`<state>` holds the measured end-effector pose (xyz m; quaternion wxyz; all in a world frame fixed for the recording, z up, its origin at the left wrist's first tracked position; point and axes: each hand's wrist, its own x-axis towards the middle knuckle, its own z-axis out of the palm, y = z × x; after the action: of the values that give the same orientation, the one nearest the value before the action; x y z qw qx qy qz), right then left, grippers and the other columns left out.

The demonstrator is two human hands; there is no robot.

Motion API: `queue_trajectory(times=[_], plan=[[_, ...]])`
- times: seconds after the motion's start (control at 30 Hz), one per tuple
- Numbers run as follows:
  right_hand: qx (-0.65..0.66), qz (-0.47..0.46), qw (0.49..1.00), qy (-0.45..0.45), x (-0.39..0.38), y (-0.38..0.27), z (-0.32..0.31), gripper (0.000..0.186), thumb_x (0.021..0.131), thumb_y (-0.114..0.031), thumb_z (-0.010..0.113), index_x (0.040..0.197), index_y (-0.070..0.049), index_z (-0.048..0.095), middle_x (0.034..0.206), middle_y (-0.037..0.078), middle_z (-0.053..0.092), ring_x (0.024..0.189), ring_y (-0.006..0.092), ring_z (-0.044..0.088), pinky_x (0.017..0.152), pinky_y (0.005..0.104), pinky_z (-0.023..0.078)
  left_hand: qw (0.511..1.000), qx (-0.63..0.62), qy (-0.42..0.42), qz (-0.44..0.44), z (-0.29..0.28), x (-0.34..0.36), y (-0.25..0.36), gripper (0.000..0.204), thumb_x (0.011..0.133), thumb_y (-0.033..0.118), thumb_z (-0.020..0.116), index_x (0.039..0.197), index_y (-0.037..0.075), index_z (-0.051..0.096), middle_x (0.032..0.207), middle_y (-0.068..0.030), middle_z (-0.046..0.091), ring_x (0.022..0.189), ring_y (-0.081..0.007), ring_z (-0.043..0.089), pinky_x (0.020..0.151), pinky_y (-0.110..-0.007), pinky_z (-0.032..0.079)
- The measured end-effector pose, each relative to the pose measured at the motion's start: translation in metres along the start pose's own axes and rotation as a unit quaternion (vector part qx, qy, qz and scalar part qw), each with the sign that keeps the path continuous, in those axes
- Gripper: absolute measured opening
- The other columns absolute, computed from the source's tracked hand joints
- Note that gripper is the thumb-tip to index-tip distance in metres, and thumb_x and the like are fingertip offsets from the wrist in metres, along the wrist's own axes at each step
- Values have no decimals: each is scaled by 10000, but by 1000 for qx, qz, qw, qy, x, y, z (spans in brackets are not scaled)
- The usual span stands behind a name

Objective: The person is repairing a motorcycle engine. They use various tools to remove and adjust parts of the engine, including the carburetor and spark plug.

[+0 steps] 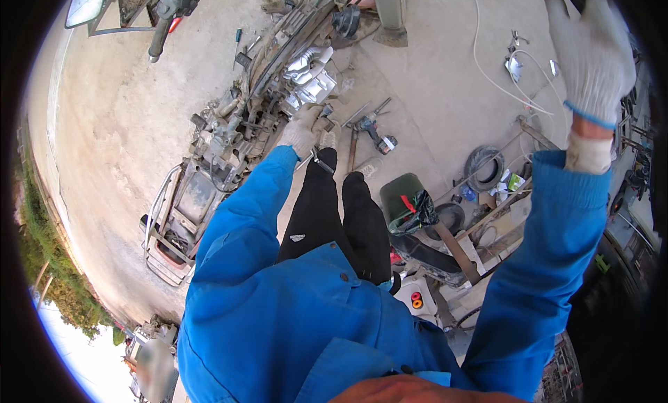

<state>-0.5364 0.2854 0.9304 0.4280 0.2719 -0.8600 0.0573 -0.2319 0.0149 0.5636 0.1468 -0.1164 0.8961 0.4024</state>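
Note:
My left hand (299,133), in a whitish glove, reaches down to the side of a stripped motorcycle frame (240,114). Its fingers are curled beside a silvery engine cover (311,83); what they grip is too small to make out. A thin metal hand tool (321,163) shows just below that hand, by my knee. Raised high at the upper right is my right hand (591,62), gloved in white with a blue cuff edge. Its fingertips run out of the picture, and a dark patch shows between thumb and fingers.
A cordless drill (372,133) lies on the concrete right of my feet. Beside my right leg stands a dark green bin (402,194) with a black bag. Tyres (483,168), wooden strips and a white hose (476,41) lie farther right. A handlebar (163,27) juts in at upper left.

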Motion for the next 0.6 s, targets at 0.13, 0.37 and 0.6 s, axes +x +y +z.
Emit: queue_trajectory(times=[0.13,0.37,0.6], plan=[[82,-9,990,-112,-88,-69,-4,518,847,-284,936,1344,-286,792,1157,10,781,1022,200,739,804,360,618,999,-23,-11,48,-26,3,2,394,994,255,764,1317,41,690,1323,-185,670,1217,-416,669,1024,-484,555],[387,307,670,-554,-306,-250,68,562,962,-408,723,1388,-43,705,1392,304,667,1166,469,712,1007,506,579,995,3,-56,81,-32,7,-10,388,890,224,847,1214,43,734,1361,-150,685,1211,-392,689,1019,-458,590],[516,457,477,-545,-334,-245,97,321,988,-162,670,1253,-20,784,1130,183,783,1049,306,753,952,400,592,993,-89,-64,53,-31,2,-15,404,836,203,889,1159,33,715,1271,-140,717,1118,-352,709,971,-441,585]])
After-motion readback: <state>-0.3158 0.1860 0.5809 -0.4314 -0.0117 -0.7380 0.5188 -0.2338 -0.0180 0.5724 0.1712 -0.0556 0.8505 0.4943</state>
